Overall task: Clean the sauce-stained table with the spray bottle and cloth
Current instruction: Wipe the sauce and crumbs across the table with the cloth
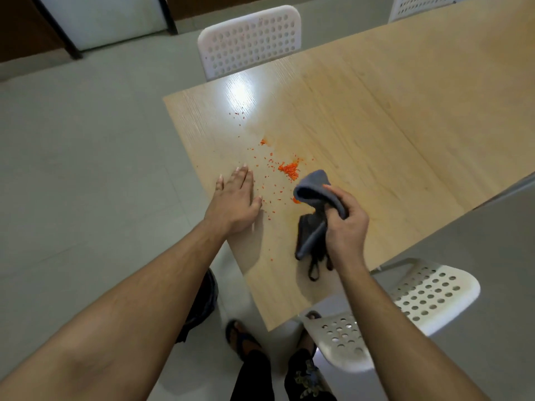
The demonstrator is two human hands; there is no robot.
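A light wooden table (376,117) carries orange-red sauce bits (289,169) scattered across its near-left part, with a denser clump in the middle of the scatter. My right hand (346,224) grips a grey cloth (312,192), held just above the table beside the clump; part of the cloth hangs down and touches the wood. My left hand (236,202) rests flat on the table at its left edge, fingers straight, next to the scattered bits. No spray bottle is in view.
A white perforated chair (250,39) stands at the table's far side, another (428,293) is tucked at the near right, and a third (419,4) shows at the top right. My feet in sandals (240,340) stand on grey floor tiles below the table's near corner.
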